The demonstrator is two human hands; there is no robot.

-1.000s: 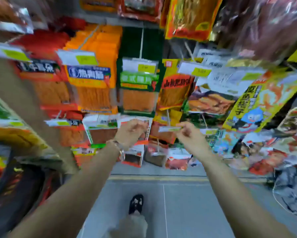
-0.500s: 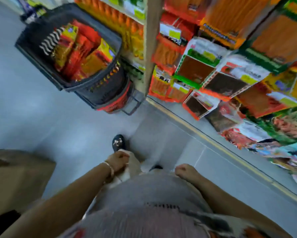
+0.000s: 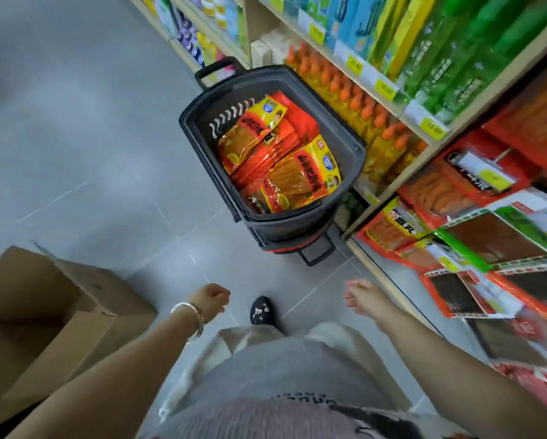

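A black wheeled shopping basket (image 3: 359,150) stands on the grey floor against the shelving, ahead of me. It holds several red and yellow snack packets (image 3: 281,160). My left hand (image 3: 210,301), with a silver bracelet on the wrist, hangs low over the floor with loosely curled fingers and holds nothing. My right hand (image 3: 364,296) hangs at the same height with relaxed fingers, also holding nothing. Both hands are well short of the basket.
An open cardboard box (image 3: 44,312) sits on the floor at my left. Shelves on the right carry orange-capped bottles (image 3: 361,103) and green packs; hanging snack packets (image 3: 487,236) fill the rack at lower right. My black shoe (image 3: 262,312) is between the hands.
A second ago both hands were up at the hanging packets' price tags. They have dropped to my sides, and my view has swung down and left to the basket and floor.
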